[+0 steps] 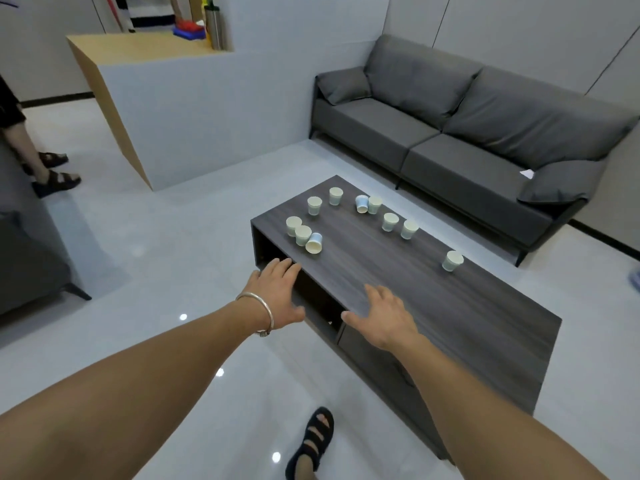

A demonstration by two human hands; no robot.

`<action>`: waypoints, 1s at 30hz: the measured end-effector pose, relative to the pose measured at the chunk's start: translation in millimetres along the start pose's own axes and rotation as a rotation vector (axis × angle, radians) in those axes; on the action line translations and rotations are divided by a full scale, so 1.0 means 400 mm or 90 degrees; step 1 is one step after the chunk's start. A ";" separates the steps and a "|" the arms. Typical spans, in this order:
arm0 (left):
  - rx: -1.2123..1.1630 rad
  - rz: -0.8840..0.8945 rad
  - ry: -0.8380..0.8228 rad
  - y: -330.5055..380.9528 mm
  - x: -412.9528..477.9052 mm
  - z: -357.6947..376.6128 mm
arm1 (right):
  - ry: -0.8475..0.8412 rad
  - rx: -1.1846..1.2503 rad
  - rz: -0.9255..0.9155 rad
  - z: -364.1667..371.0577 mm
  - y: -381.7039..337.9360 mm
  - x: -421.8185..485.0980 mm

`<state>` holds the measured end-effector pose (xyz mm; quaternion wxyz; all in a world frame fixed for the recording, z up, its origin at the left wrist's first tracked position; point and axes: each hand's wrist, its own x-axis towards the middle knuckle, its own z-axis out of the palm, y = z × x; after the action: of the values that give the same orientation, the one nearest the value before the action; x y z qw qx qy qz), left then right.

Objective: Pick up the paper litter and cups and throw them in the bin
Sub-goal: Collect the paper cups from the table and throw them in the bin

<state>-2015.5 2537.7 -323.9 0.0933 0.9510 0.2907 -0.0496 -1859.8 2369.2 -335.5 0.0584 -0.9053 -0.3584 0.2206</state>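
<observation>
Left hand [277, 296]: palm down, fingers extended and loosely spread, holding nothing. It sits over the near left edge of the coffee table [467, 334], above the open shelf compartment [322, 303]. Contact with the edge: cannot tell. Silver bangle [258, 315] on that wrist.

Right hand [384, 318]: also palm down, fingers spread, thumb out, empty, over the tabletop near its front edge. Contact not resolvable.

Paper cups: ten counted, all on the tabletop, beyond both hands.
- Left-end trio [303, 234]: three cups touching; two upright, the nearest one blue and lying on its side, mouth toward the camera.
- Far-edge pair [314, 205]: upright, standing apart from each other.
- Middle pair [374, 204]: one upright, touching a blue cup tipped on its side.
- Right pair [390, 221]: upright, close but apart.
- Lone cup [452, 260]: upright, well apart from the rest, toward the right end.

Paper scrap [527, 173]: white, on the grey sofa [450, 140], at its right end just beside the loose cushion [557, 185].

Wearer's sandalled foot [315, 441] on the glossy floor in front of the table. Second person's legs [31, 150] at the left edge.
</observation>
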 end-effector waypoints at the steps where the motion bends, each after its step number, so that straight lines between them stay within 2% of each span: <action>1: 0.000 -0.004 0.004 -0.014 0.048 -0.003 | -0.003 0.004 -0.002 -0.008 -0.008 0.058; 9: -0.008 -0.055 -0.031 -0.127 0.393 -0.034 | -0.058 0.003 -0.033 -0.075 -0.085 0.443; 16: -0.011 -0.035 -0.057 -0.254 0.648 -0.034 | -0.087 0.018 0.005 -0.076 -0.145 0.701; 26: 0.001 0.142 -0.157 -0.475 1.114 0.059 | -0.109 0.091 0.193 0.026 -0.250 1.095; 30: -0.020 0.182 -0.203 -0.515 1.223 0.146 | -0.117 0.127 0.262 0.109 -0.273 1.213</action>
<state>-1729.7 2959.1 -484.4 0.1586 0.9612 0.1349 -0.1810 -1633.6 2774.5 -519.2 0.0686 -0.9251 -0.1466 0.3435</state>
